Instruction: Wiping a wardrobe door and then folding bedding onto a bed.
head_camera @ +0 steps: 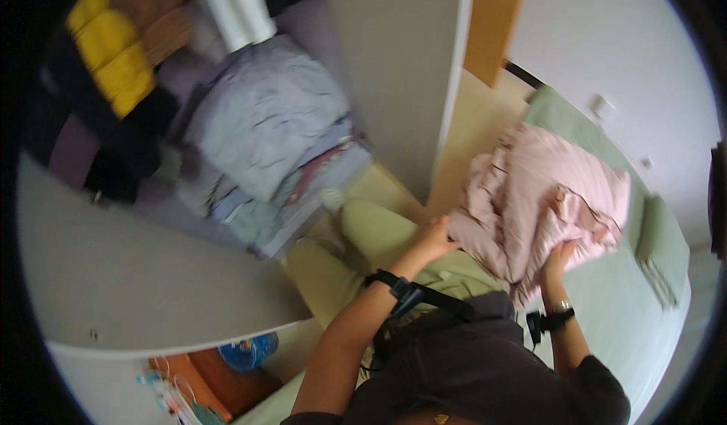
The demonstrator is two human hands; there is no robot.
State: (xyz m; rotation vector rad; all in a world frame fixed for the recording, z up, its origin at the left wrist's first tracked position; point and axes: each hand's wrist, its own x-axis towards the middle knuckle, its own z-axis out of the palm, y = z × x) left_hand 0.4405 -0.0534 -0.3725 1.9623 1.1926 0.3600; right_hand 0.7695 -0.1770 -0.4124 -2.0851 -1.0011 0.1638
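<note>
A bundled pink quilt (pixel 505 209) with dark piping lies on the pale green bed (pixel 619 311), to my right. My left hand (pixel 440 237) grips its near left edge, beside my green trousers. On the other side, my right hand (pixel 559 260) is pressed into the folds, and its fingertips are partly hidden by the cloth. A plump pink part like a pillow (pixel 585 164) shows at the top of the bundle; I cannot tell if it is separate.
An open wardrobe on the left holds folded bedding (pixel 272 113) and hanging clothes, among them a yellow puffer jacket (pixel 113 56). Its doors (pixel 392 73) stand wide on both sides of my legs. A folded green cloth (pixel 664 249) lies on the bed. A blue basin (pixel 247 352) sits lower left.
</note>
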